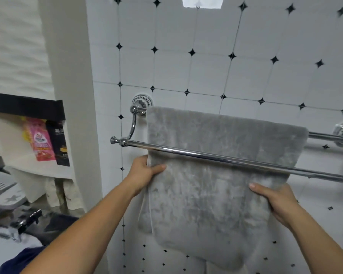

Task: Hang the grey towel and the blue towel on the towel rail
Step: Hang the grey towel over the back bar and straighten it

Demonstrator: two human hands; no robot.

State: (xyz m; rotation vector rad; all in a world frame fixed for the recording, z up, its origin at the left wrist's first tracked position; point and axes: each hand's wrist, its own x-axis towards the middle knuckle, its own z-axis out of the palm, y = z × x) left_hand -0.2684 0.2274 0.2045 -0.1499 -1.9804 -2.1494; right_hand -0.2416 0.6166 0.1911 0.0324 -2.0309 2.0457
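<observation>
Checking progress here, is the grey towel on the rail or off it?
On it. The grey towel drapes over the back bar of the towel rail, while the left hand and right hand grip its side edges.

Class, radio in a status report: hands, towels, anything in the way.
Both hands, left and right, gripping grey towel side edges. Grey towel draped over back bar, hanging behind front bar. Blue towel not clearly visible. Nothing blocking.

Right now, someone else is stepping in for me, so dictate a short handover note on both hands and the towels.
Left hand: gripping the left edge of the fluffy grey towel.
Right hand: gripping its right edge.
The grey towel is draped over the back bar of the chrome double towel rail, hanging behind the front bar.
Done: grey towel is on.
Left: straighten it, let go, then hang the blue towel, which I cannot pick out here.
</observation>
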